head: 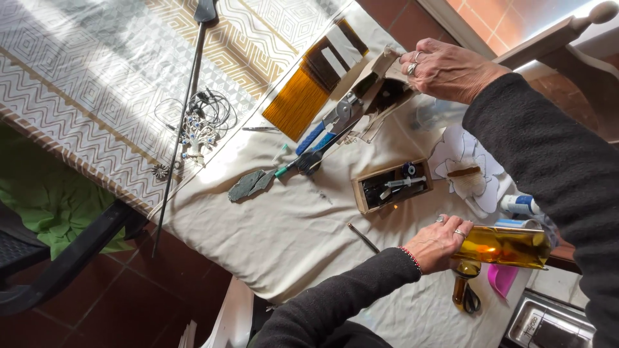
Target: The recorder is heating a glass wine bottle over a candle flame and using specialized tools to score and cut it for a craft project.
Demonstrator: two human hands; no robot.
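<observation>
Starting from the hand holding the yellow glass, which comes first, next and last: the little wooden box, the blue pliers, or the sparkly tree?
Measured from the left hand on the yellow glass:
1. Wooden box, just above the hand on the cloth.
2. Blue pliers, farther up, near the amber glass sheet.
3. Sparkly tree, far off on the patterned tablecloth.

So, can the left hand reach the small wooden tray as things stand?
Probably yes: the wooden tray lies just beyond the left hand over bare cloth, though that hand grips amber glass.

Amber glass sheet partly behind fingers, metal box cropped
</observation>
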